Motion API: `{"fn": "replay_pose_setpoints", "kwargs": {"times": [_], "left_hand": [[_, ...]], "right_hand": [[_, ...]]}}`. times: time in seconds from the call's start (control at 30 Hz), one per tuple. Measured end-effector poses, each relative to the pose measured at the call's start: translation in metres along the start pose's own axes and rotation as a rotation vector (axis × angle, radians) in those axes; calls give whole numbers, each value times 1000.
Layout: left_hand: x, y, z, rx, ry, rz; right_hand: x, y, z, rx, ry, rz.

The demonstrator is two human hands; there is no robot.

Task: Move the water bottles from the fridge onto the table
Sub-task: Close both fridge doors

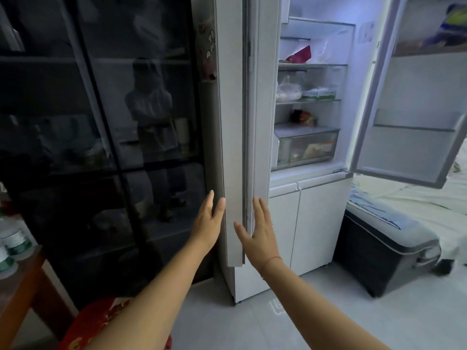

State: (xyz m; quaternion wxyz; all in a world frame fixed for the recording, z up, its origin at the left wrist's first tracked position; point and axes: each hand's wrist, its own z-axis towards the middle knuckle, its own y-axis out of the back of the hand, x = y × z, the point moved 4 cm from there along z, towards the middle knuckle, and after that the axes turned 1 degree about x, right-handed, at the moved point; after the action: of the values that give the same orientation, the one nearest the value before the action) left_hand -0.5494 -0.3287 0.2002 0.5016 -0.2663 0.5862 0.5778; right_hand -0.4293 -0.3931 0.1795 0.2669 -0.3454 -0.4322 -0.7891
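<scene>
At the far left we see water bottles (pixel 14 242) with green labels standing on the brown wooden table (pixel 24 281), near its edge. Next comes a dark glass cabinet (pixel 101 122) with reflections. Our left hand (pixel 208 223) is flat against the outer side of the fridge's left door (pixel 233 147), fingers straight and spread, grasping nothing. Our right hand (pixel 257 233) lies on the inner side of that same door edge, fingers likewise released and empty. Further right, the fridge (pixel 310 102) stands open, its lit shelves holding bagged food; we cannot make out any bottles inside. The right door (pixel 414 109) is swung wide, with a grey storage box (pixel 384 248) on the floor below.
</scene>
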Motion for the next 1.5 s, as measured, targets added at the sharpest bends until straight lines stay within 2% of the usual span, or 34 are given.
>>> {"fn": "replay_pose_setpoints", "kwargs": {"times": [0.2, 0.4, 0.57, 0.73, 0.87, 1.07, 1.27, 1.37, 1.5], "left_hand": [[-6, -4, 36, 117, -117, -39], [9, -24, 57, 184, -326, 110], [6, -58, 82, 290, -459, 294], [6, -110, 109, 334, -436, 325], [-8, -156, 136, 294, -437, 361], [-27, -231, 197, 141, -498, 484], [-36, -302, 257, 46, -475, 598], [-40, -324, 291, 22, -447, 701], [-44, -330, 338, -103, -498, 821]], "right_hand": [[-3, -26, 34, -104, 40, -133], [-25, -36, 48, -268, -19, -273], [-52, 0, 66, -360, -102, -237], [-92, 49, 94, -365, -155, -212], [-135, 86, 122, -347, -176, -99], [-197, 134, 176, -335, -190, 89], [-263, 168, 252, -272, -240, 175], [-285, 179, 293, -207, -248, 267], [-304, 187, 348, -152, -263, 378]]}}
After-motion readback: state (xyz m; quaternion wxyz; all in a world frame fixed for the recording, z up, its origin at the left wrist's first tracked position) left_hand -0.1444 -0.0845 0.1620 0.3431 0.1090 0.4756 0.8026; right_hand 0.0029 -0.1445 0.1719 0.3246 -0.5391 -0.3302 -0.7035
